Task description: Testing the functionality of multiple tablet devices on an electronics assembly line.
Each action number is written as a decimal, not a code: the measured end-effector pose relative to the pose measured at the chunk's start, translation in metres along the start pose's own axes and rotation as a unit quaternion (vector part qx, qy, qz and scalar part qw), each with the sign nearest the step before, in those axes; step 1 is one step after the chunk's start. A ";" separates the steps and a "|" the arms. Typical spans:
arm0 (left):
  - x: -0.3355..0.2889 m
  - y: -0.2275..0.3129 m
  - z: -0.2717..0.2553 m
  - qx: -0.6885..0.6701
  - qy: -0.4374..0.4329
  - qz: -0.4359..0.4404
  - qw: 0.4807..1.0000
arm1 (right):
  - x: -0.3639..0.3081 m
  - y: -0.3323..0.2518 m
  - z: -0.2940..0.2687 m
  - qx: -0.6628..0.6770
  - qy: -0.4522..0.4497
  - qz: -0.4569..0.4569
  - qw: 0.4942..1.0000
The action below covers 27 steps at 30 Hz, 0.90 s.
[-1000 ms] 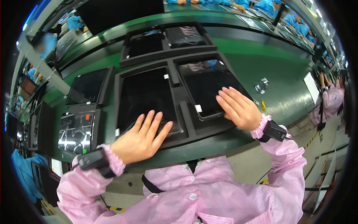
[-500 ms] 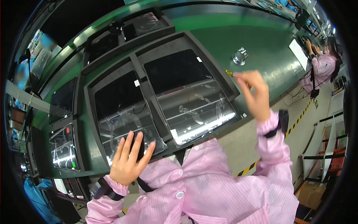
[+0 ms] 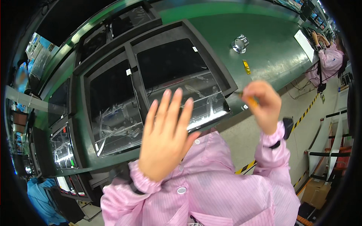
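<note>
My left hand (image 3: 162,135) is raised over the front of the dark tray (image 3: 222,75), fingers stretched out and holding nothing. Under it are two black flat screen panels, the left panel (image 3: 113,101) and the right panel (image 3: 169,62), both with wrinkled clear film on their near halves. Beside the tray's right corner, my right hand (image 3: 264,105) is closed on a thin orange stick-like tool (image 3: 253,101) with a dark tip. Its exact kind is blurred. A small yellow strip (image 3: 246,66) lies on the green table just beyond that hand.
A shiny clear round container (image 3: 240,44) stands on the green table (image 3: 275,41). More trays with panels sit at the back (image 3: 132,19) and left (image 3: 62,150). A white sheet (image 3: 304,45) and a co-worker in pink (image 3: 330,60) are at the far right.
My left hand has lifted off the left panel and moved right. My right hand has come down and away from the yellow strip, and the orange tool now shows in it. The view has shifted slightly.
</note>
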<state>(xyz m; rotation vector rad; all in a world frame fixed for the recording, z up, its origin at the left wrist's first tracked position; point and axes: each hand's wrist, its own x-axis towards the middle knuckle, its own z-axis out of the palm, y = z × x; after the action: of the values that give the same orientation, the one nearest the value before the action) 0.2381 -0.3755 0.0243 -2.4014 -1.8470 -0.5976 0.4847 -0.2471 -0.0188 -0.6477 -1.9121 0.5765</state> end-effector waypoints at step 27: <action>0.031 0.020 0.047 -0.045 -0.021 0.022 0.999 | -0.057 -0.013 0.032 -0.109 0.002 -0.044 0.993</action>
<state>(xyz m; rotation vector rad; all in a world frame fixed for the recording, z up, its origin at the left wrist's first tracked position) 0.2758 -0.3393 -0.0050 -2.5229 -1.8161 -0.6448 0.4734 -0.2981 -0.0606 -0.6991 -2.0065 0.3123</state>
